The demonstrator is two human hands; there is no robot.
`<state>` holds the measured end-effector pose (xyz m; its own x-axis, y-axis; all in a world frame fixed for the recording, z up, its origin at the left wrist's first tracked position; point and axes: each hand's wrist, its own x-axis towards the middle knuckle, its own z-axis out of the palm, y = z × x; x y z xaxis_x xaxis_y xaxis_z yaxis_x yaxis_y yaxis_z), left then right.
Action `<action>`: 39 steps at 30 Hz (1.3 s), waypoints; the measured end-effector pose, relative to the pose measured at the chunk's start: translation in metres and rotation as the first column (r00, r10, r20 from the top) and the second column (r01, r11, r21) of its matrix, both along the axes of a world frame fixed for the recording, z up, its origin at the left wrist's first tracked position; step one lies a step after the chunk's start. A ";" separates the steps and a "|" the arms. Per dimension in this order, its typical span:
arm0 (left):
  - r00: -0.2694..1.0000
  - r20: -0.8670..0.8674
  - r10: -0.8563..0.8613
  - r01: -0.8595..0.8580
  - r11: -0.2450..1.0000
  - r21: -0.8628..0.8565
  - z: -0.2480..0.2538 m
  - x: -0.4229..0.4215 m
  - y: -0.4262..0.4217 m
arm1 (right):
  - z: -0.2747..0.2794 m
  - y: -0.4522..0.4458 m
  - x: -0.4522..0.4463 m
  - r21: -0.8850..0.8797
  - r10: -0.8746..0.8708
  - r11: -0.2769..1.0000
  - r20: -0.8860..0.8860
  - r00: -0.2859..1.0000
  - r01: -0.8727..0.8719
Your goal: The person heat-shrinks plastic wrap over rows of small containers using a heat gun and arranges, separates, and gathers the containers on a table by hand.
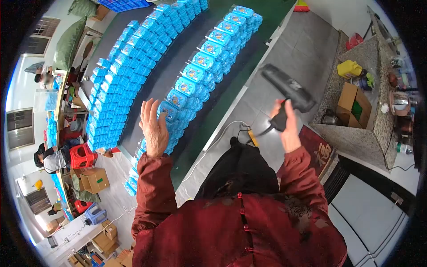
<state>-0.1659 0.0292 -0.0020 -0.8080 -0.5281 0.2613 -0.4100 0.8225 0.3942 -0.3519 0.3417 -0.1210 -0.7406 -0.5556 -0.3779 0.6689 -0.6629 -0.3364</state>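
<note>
In the head view my right hand (287, 124) is wrapped round the handle of a black hair dryer (291, 89), whose barrel points up and left over the grey floor. A cord hangs from the handle. My left hand (154, 129) is raised with its fingers apart, holding nothing, close to the near row of blue packages (184, 73). Those packages stand in stacks on a dark green table (222, 95), with printed lids facing up. Whether my left fingertips touch a package cannot be made out.
More blue stacks (129, 58) fill the table's far side. At right are a stone counter (380, 129), a cardboard box (353, 104) and a yellow jug (349, 69). Red stools (82, 155) and seated people are at left. A white cable (209, 149) runs along the floor.
</note>
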 end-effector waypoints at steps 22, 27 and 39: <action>0.966 0.013 0.257 -0.250 0.948 -0.195 -0.023 -0.065 0.039 | 0.068 0.077 -0.276 -0.203 -0.088 0.978 -0.241 0.967 0.038; 0.926 0.034 0.377 -0.347 0.882 -0.317 -0.033 -0.084 0.057 | 0.075 0.069 -0.258 -0.029 0.230 0.972 -0.053 0.972 -0.232; 0.913 -0.013 0.407 -0.393 0.873 -0.288 -0.028 -0.124 0.109 | 0.084 0.075 -0.354 -0.242 0.185 0.950 -0.062 0.981 -0.195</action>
<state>-0.2900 0.1383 -0.0298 -0.5580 -0.7198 0.4129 -0.7395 0.6571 0.1461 -0.7056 0.4169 -0.0366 -0.6237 -0.7594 -0.1851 0.7802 -0.5904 -0.2067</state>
